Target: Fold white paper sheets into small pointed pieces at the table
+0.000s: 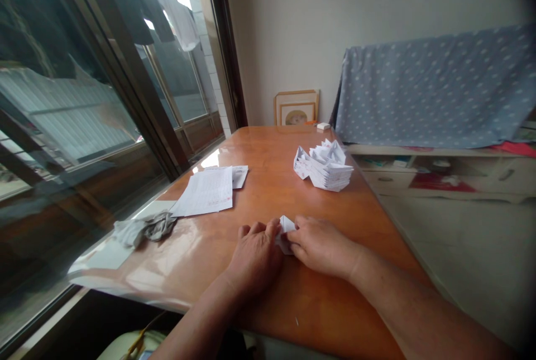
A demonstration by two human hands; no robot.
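Note:
A small piece of folded white paper (285, 226) lies on the wooden table between my two hands, its pointed tip facing away from me. My left hand (259, 248) grips its left side, with the fingers bent over the edge. On the right side, my right hand (316, 244) pinches the same paper, thumb and fingers close together. The paper's lower part is partly hidden by my fingers. Farther off to the right stands a stack of folded white paper pieces (329, 167), nested together with points sticking up.
Printed paper sheets (207, 191) lie on the table (268, 153) at the left. Nearer on that side is a crumpled grey cloth (159, 226). A small white box (323, 126) sits at the far edge. Glass windows run along the left; a cabinet (393, 178) stands right.

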